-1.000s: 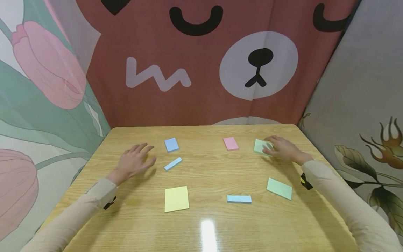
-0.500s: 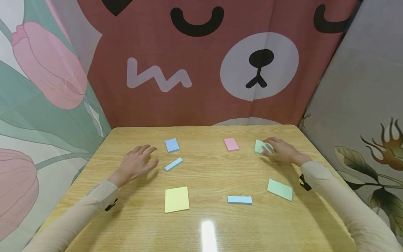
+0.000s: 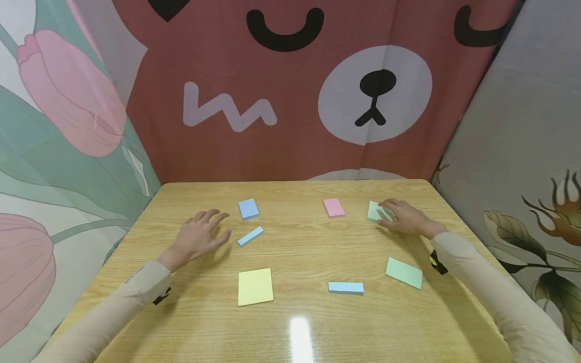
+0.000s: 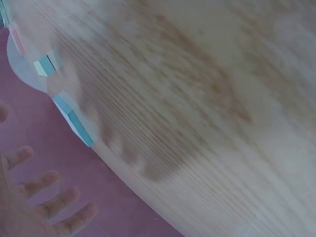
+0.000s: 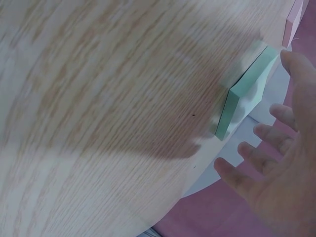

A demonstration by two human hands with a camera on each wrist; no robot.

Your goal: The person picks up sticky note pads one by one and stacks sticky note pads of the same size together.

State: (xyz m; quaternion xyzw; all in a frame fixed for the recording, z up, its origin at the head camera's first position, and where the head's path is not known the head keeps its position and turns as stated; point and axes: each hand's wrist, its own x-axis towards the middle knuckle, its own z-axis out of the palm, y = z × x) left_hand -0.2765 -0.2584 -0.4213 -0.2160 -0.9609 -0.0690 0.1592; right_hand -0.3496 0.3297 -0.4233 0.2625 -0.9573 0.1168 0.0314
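My left hand (image 3: 195,239) hovers over the left of the table with its fingers spread, holding nothing. Just to its right lie a square blue sticky note pad (image 3: 248,208) and a narrow light-blue pad (image 3: 250,236). My right hand (image 3: 406,218) is held above a green sticky note pad (image 3: 373,212) at the back right, partly covering it in the head view. In the right wrist view that green pad (image 5: 252,86) rests flat on the wood, and the fingers stand apart from it, loosely spread. Nothing is in the right hand.
A pink pad (image 3: 333,207) lies at the back, left of the green one. Nearer are a yellow square pad (image 3: 255,287), another narrow light-blue pad (image 3: 346,288) and a second green pad (image 3: 404,273). A printed curtain (image 3: 290,151) hangs behind the wooden table (image 3: 290,252).
My left hand has drifted slightly right, closer to the blue pads. The right hand has barely shifted over the green pad, and the pads stay where they were.
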